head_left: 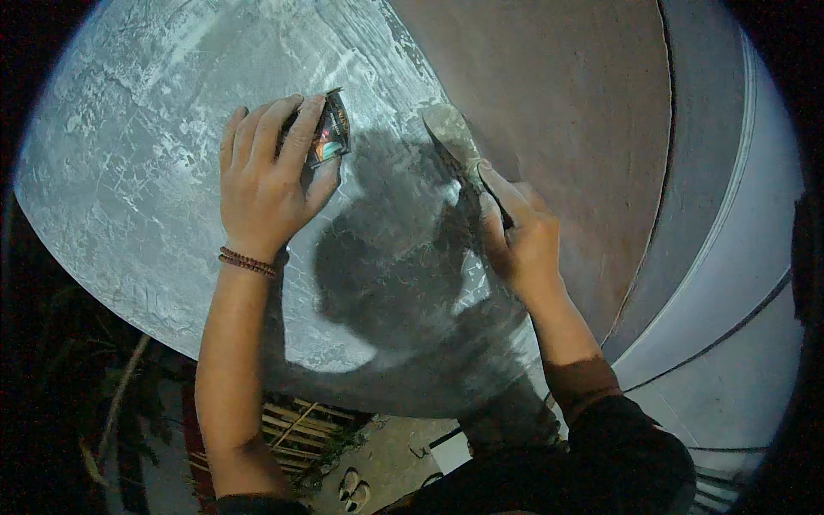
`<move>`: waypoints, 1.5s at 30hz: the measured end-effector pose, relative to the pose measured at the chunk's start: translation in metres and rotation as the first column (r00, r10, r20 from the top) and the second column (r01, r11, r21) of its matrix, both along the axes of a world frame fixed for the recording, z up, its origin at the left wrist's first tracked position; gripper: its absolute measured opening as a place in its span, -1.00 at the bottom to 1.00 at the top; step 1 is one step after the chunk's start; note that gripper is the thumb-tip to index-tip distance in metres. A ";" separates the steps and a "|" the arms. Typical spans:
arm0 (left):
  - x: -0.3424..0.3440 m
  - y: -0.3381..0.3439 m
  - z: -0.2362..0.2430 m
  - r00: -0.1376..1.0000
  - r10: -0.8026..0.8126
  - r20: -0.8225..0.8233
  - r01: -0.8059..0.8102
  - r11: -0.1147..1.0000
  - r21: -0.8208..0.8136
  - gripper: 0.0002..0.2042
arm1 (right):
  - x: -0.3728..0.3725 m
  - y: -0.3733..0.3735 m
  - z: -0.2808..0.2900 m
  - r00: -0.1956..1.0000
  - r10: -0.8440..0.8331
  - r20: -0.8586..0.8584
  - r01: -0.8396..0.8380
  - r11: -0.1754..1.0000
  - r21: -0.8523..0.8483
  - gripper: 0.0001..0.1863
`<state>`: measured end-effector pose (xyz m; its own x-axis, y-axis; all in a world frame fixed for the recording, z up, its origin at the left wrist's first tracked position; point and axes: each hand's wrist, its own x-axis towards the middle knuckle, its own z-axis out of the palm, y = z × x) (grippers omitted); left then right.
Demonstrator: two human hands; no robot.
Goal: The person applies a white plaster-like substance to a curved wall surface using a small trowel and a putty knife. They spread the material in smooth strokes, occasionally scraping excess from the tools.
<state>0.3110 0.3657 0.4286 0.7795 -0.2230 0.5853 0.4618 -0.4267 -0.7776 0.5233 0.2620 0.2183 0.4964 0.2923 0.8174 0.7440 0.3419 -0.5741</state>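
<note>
My left hand (264,167) is raised against the rough grey-white plastered wall (146,163), its fingers wrapped over a small black packet (333,129) with colourful print. Only the packet's right part shows past the fingers. In my right hand (525,232) is a putty knife (451,136), gripped near the base of its blade. The blade is smeared with grey and lies close to the border between the grey surface and a brown one; whether it touches cannot be made out. Dark shadows of my head and arms cover the plaster between the hands.
A smooth brown panel (558,103) rises on the right, with a pale grey wall (730,223) beyond it. Low down are bamboo slats (300,433), a pair of sandals (353,491) on the ground and a pale rectangular object (449,451). Dark plants (77,352) stand at the left.
</note>
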 end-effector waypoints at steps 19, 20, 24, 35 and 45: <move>0.000 0.002 -0.001 1.000 -0.008 0.017 0.008 1.000 -0.005 -0.41 | -0.007 0.011 -0.001 0.999 -0.036 -0.003 0.036 0.999 0.024 -0.57; 0.000 0.002 -0.001 1.000 -0.012 0.014 0.012 1.000 -0.006 -0.41 | -0.008 0.009 -0.003 0.999 -0.030 0.024 0.028 0.996 0.083 -0.57; -0.001 0.002 -0.001 1.000 -0.012 0.015 0.012 1.000 -0.012 -0.39 | -0.006 -0.002 -0.009 0.999 -0.006 0.036 0.007 1.000 -0.006 -0.57; 0.000 0.001 -0.001 1.000 0.003 0.001 -0.003 1.000 -0.008 -0.40 | 0.000 0.000 0.019 0.999 0.008 0.048 -0.008 1.000 -0.012 -0.58; 0.000 0.001 0.000 1.000 0.009 -0.001 -0.009 1.000 -0.008 -0.40 | 0.002 -0.005 0.008 0.998 0.056 0.023 -0.056 0.998 0.020 -0.58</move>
<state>0.3107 0.3666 0.4289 0.7817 -0.2117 0.5866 0.4651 -0.4287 -0.7745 0.5257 0.2567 0.2259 0.4611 0.3018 0.8345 0.7361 0.3950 -0.5496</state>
